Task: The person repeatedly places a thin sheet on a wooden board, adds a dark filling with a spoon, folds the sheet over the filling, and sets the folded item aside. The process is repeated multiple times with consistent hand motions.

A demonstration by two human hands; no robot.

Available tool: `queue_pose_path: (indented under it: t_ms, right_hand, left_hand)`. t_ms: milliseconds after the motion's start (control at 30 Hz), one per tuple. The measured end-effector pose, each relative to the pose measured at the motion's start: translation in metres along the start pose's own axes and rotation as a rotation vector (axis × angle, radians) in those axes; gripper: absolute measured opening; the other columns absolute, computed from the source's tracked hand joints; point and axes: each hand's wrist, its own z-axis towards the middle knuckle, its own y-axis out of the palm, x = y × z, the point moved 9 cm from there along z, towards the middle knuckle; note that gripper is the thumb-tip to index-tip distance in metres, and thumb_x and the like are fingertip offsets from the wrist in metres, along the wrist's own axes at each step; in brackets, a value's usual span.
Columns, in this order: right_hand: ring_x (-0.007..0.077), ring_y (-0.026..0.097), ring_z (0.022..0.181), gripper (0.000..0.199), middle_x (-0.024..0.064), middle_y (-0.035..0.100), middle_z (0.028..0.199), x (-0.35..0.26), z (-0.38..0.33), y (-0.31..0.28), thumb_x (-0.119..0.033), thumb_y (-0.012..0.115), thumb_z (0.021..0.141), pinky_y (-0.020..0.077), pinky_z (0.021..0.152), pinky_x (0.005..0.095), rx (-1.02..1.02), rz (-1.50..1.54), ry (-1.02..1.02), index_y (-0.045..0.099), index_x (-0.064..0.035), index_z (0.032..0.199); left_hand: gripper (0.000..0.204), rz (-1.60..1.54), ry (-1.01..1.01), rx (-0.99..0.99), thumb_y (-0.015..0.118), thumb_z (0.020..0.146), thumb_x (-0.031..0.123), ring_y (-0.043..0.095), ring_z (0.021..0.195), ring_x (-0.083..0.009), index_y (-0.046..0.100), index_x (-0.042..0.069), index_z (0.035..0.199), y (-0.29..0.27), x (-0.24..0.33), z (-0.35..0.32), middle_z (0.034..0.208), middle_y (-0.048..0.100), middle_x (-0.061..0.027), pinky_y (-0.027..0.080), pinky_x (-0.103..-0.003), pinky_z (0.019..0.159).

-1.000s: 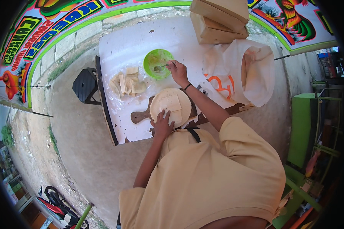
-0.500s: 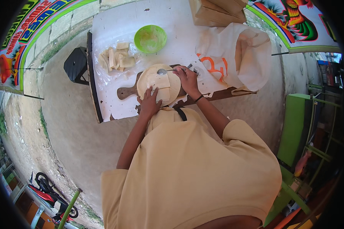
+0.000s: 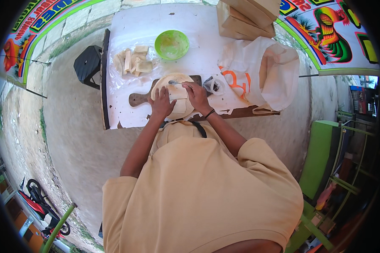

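The left hand (image 3: 161, 105) is lying flat, fingers spread, on a pale round sheet of dough (image 3: 173, 96) — this is resting on a wooden board (image 3: 140, 99) on the white surface (image 3: 198, 59). The right hand (image 3: 197, 95) is closing around a small spoon (image 3: 175, 83) (its tip over the dough). A green bowl (image 3: 172, 44) is sitting beyond — pale cut pieces (image 3: 133, 62) beside it.

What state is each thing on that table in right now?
Round flat dough sheet: lying on the wooden board, pressed by the left hand.
Spoon: held in the right hand, tip on the sheet.
Green bowl: upright, nearly empty.
White sack: open.
Clear plastic sheet: spread, pale cut pieces on it.
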Motion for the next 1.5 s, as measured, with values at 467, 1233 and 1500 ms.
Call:
queue_pose_path:
  t_ms: [467,1233,1500]
  right_hand:
    - [0.0353,0.063,0.09,0.019,0.0175,0.064,0.104,-0.02,-0.012,0.001,-0.004,0.056,0.09,0.052,0.076,0.0384,-0.171,-0.055,-0.113,0.061,0.0003,0.108]
    - [0.0231,0.07,0.073,0.023,0.0123,0.071,0.079,0.05,0.156,0.008,-0.021,0.053,0.096,0.0524,0.067,0.0336,0.225,-0.211,0.083,0.065,-0.0014,0.097]
    - [0.0245,0.07,0.076,0.024,0.013,0.07,0.079,0.071,0.148,0.024,-0.02,0.052,0.096,0.0525,0.069,0.0344,0.252,-0.133,0.219,0.065,0.0002,0.095]
  left_hand:
    - [0.075,-0.019,-0.064,-0.106,0.056,0.089,0.049,0.023,0.142,-0.0301,0.03,0.006,0.145,-0.004,0.002,0.0,0.154,0.025,-0.0101,0.02,-0.071,0.102]
    - [0.073,-0.106,-0.057,-0.152,0.06,0.087,0.042,0.025,0.141,-0.0279,0.029,0.012,0.146,0.0,-0.01,0.0,0.155,0.023,-0.0039,0.024,-0.072,0.1]
    - [0.074,-0.109,-0.07,-0.146,0.063,0.085,0.04,0.028,0.14,-0.0273,0.031,0.012,0.145,-0.004,-0.004,0.0,0.155,0.024,-0.0039,0.022,-0.07,0.102]
